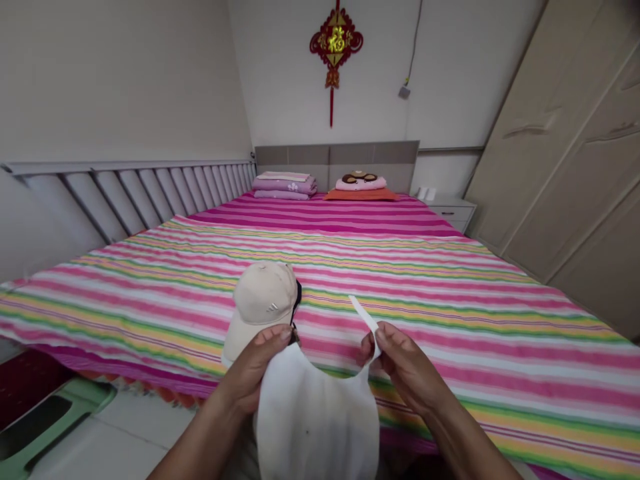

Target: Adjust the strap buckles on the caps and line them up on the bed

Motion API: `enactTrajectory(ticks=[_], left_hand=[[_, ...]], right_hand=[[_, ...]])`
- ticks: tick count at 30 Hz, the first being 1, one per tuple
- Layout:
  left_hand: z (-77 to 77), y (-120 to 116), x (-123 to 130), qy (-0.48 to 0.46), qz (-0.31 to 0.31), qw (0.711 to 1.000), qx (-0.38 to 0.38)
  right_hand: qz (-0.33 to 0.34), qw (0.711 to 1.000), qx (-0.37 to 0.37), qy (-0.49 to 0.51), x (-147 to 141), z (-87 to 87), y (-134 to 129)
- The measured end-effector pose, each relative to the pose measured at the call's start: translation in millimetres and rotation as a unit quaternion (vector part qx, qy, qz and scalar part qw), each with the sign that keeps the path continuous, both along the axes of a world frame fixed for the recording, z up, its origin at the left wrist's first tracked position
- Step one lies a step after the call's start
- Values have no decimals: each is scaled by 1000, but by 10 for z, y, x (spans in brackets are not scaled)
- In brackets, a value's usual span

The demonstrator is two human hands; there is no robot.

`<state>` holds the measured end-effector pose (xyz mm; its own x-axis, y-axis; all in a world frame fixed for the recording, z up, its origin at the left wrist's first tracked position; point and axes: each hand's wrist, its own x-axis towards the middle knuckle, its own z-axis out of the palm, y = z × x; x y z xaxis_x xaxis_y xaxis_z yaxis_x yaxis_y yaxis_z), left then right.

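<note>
A white bib [320, 420] with a curved neckline hangs between my two hands, over the near edge of the bed. My left hand [263, 363] pinches its upper left corner between thumb and fingers. At the other side, my right hand [400, 360] is closed on the bib's narrow strap, whose free end sticks up past the fingers. A small dark spot shows on the cloth. Just beyond my left hand lies a cream baseball cap [265, 293] with a dark strap, its brim partly hidden by that hand.
Striped sheets cover the bed [450, 280]. Folded purple bedding [285, 187] and a pink and orange pile [361, 187] lie by the headboard [305, 155]. A radiator [150, 193] runs along the left, a wardrobe [555, 153] stands right, and a green stool [65, 407] is at lower left.
</note>
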<state>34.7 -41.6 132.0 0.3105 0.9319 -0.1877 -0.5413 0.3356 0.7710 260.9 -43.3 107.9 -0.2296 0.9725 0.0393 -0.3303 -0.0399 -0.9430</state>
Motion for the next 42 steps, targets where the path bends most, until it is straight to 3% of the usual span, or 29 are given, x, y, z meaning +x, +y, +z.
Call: enactTrajectory(ticks=[4, 6, 10, 14, 18, 21, 23, 25, 28, 32, 35, 39, 42], left_hand=[[110, 12, -253, -30, 21, 999, -20], [148, 34, -365, -25, 38, 999, -21], [215, 137, -594, -1, 50, 998, -40], [332, 372, -868, 53, 33, 998, 0], [564, 823, -1133, 123, 27, 991, 38], [715, 1277, -1259, 191, 73, 977, 63], [724, 1558, -1295, 281, 126, 948, 85], [636, 1747, -1300, 326, 178, 925, 85], [371, 1776, -1273, 369, 228, 897, 87], [-36, 1445, -1236, 400, 229, 878, 130], [-274, 1192, -1223, 482, 265, 815, 185], [-413, 1102, -1162, 476, 245, 806, 253], [-412, 1140, -1058, 508, 308, 760, 266]], right_hand=[[141, 990, -2, 8, -237, -38, 73], [163, 985, -41, 25, -400, -105, 140], [52, 979, -110, 161, -705, -178, 327], [-27, 974, -99, 203, -915, -92, 584], [-70, 975, -85, 193, -1141, 113, 948], [-101, 978, -89, 159, -1333, 309, 1332], [-117, 980, -104, 122, -1423, 392, 1599], [-132, 980, -129, 77, -1452, 375, 1799], [-136, 977, -164, 5, -1402, 134, 1865], [-93, 980, -164, -54, -1322, -338, 1574], [-36, 986, -138, -86, -1339, -552, 1319], [9, 992, -69, -110, -1439, -577, 1162], [2, 994, -32, -105, -1511, -552, 1129]])
